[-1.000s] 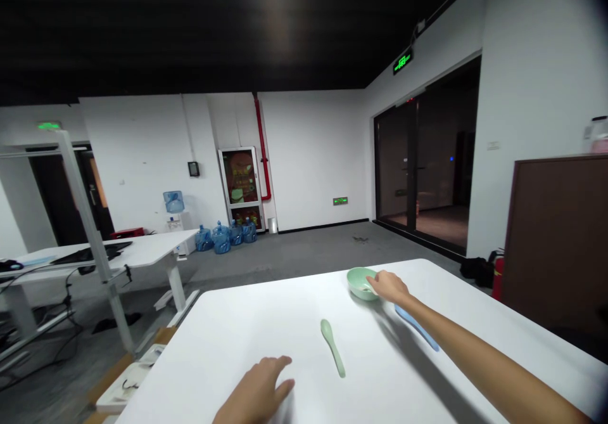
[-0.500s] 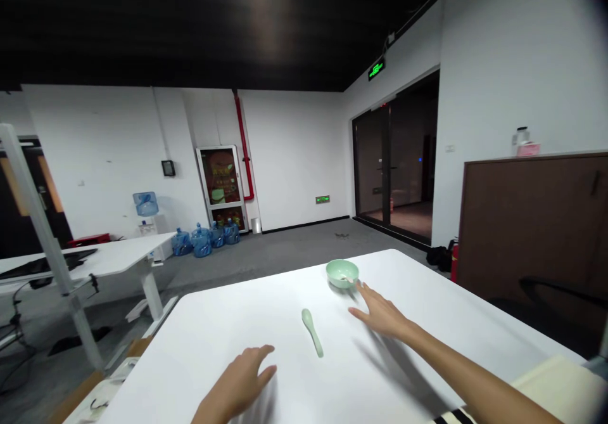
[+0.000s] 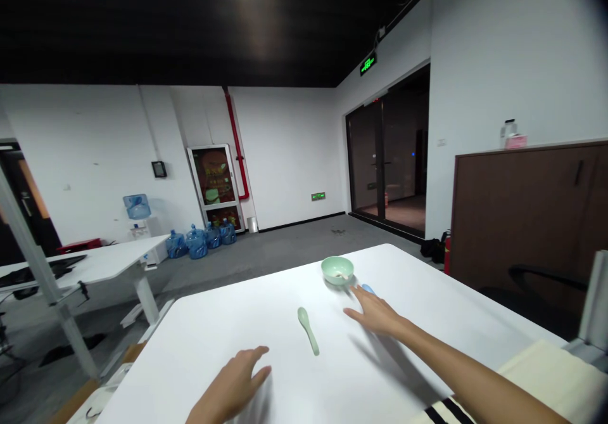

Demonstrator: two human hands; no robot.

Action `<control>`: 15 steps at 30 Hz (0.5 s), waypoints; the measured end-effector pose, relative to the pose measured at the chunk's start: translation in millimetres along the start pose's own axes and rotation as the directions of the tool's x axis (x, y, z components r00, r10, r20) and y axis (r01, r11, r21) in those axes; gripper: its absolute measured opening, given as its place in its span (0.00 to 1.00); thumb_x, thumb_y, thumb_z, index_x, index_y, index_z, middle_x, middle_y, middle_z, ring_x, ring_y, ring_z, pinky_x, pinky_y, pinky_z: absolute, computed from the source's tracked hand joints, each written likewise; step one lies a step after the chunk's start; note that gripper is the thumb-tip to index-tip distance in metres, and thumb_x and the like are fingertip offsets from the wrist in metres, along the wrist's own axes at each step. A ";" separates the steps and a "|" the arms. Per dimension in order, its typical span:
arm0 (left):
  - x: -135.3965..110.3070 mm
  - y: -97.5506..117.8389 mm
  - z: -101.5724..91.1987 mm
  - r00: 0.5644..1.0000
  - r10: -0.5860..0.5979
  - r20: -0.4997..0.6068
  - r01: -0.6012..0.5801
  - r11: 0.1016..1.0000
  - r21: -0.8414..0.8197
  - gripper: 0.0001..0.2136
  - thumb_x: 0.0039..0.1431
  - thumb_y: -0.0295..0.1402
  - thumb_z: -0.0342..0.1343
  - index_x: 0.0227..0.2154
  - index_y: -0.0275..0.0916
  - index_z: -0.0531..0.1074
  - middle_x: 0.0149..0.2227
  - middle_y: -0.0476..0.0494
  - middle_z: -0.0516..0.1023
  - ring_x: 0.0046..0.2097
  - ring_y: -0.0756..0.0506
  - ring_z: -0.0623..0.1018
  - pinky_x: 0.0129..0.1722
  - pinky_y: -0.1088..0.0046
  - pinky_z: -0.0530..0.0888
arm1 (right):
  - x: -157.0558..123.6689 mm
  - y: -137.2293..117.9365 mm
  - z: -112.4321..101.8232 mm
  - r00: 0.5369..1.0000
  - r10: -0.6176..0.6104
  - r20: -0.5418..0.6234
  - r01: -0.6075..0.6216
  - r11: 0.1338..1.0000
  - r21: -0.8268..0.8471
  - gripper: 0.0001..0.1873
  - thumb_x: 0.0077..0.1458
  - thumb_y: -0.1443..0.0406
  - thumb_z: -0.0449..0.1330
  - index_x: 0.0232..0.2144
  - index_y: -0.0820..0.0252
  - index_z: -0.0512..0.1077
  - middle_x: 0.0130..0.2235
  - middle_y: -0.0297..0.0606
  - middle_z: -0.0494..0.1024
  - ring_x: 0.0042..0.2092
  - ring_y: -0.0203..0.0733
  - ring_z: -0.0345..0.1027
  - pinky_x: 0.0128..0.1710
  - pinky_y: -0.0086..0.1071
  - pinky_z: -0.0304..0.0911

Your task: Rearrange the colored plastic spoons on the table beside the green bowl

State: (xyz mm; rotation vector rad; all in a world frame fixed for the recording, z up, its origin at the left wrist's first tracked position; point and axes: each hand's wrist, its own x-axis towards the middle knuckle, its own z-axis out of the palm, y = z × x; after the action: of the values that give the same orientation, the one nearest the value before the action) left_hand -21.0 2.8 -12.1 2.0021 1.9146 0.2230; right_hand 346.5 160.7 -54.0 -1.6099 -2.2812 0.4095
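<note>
A light green bowl stands upright near the far edge of the white table. In it lies something small and pale, too small to name. My right hand hovers open just on the near right side of the bowl, fingers stretched out and thumb apart, holding nothing. Past its fingertips a small blue thing shows, partly hidden by the hand. Between my hands a pale green spoon rests on the tabletop, its bowl end pointing away. My left hand is open and bare, to the left of the spoon's handle.
A cream cloth with black stripes lies at the table's right front corner, under my right forearm. Beyond are a brown cabinet on the right, another white desk on the left, and several blue water jugs on the floor.
The view has turned slightly right. My right hand has drawn a little back from the bowl, and the blue thing now shows behind it. My left hand, the spoon and the bowl look unchanged.
</note>
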 end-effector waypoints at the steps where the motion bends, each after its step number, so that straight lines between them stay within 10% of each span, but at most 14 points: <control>1: 0.3 -0.3 0.0 1.000 0.000 -0.001 0.000 1.000 0.002 0.28 0.60 0.52 0.44 0.59 0.46 0.64 0.58 0.43 0.71 0.58 0.41 0.69 0.57 0.63 0.65 | -0.3 -1.0 -0.6 1.000 -0.003 0.003 0.003 1.000 0.001 0.44 0.56 0.43 0.49 0.67 0.60 0.48 0.67 0.46 0.53 0.68 0.52 0.42 0.63 0.42 0.45; 15: 2.1 -1.9 0.6 1.000 0.012 -0.027 -0.011 1.000 0.005 0.28 0.59 0.52 0.44 0.58 0.47 0.65 0.58 0.44 0.71 0.58 0.40 0.69 0.58 0.63 0.64 | 49.9 -9.0 -32.3 0.987 0.111 -0.118 -0.120 0.990 -0.074 0.24 0.58 0.49 0.50 0.45 0.58 0.74 0.43 0.47 0.78 0.46 0.50 0.71 0.40 0.33 0.59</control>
State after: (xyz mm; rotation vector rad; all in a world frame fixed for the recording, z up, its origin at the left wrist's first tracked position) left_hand -22.4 4.8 -13.6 2.0236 1.9220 0.2495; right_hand 336.5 206.5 -16.3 -1.7641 -2.1525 0.2477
